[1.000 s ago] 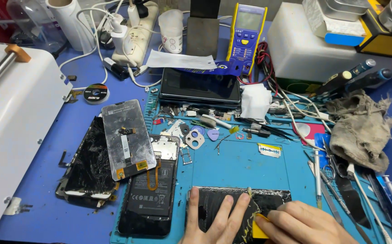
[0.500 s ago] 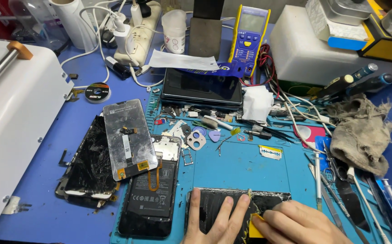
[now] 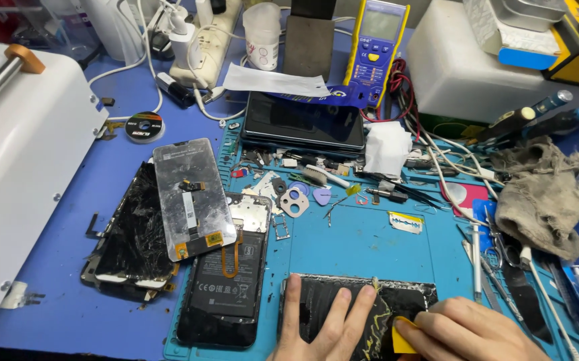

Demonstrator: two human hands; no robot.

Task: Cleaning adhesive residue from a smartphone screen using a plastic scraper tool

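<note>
Two hands work the cracked screen (image 3: 359,304) at six o'clock, its long axis nine-to-three. Left hand (image 3: 323,331) presses flat, fingers spread; right hand (image 3: 470,331) pinches a yellow pick (image 3: 401,337). Opened phone (image 3: 226,277) lies at nine, multimeter (image 3: 377,43) at twelve.

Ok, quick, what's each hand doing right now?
Left hand: open, fingers spread flat on the cracked screen, pinning it to the mat.
Right hand: closed on a yellow scraper, its edge against the screen.
</note>
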